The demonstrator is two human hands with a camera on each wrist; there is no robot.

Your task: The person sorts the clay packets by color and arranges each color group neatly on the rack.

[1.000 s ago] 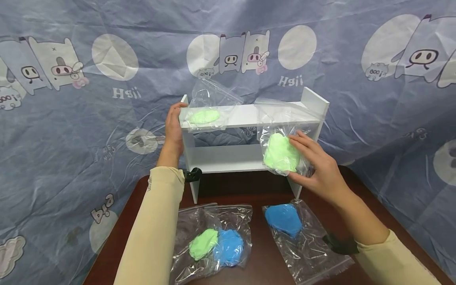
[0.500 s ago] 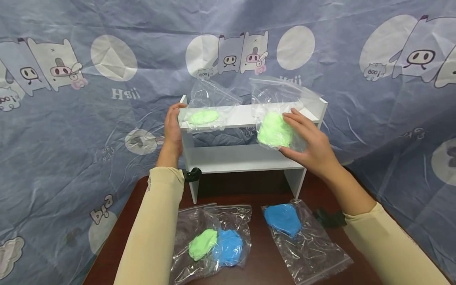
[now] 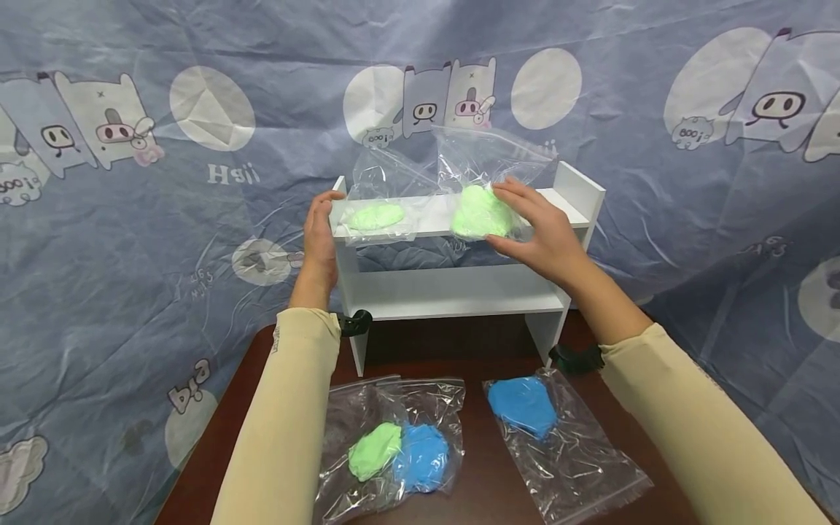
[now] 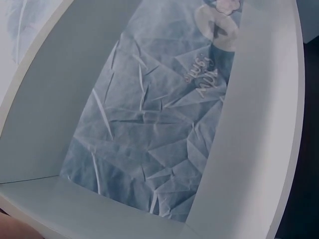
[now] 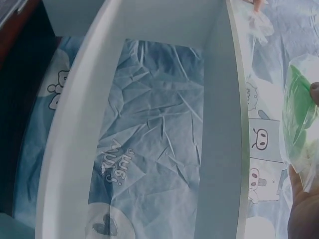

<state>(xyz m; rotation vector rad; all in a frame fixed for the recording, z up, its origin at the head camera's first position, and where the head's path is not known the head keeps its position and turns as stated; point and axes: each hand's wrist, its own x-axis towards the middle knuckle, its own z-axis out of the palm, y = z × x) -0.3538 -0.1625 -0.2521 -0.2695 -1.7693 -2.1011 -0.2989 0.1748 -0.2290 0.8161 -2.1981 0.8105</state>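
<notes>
Here, a bag (image 3: 477,168) with a green lump (image 3: 480,213) is pinched by the right hand (image 3: 541,232) above the shelf's (image 3: 459,288) top front edge; its upper left corner is gripped by the left hand (image 3: 320,237).

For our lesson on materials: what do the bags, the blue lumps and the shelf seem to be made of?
Bags: clear, glossy, thin plastic, judging by highlights and creases. Blue lumps: matte, perhaps clay or putty, given their uneven, rounded edges. Shelf: smooth white, possibly coated board, its panels flat.
</notes>
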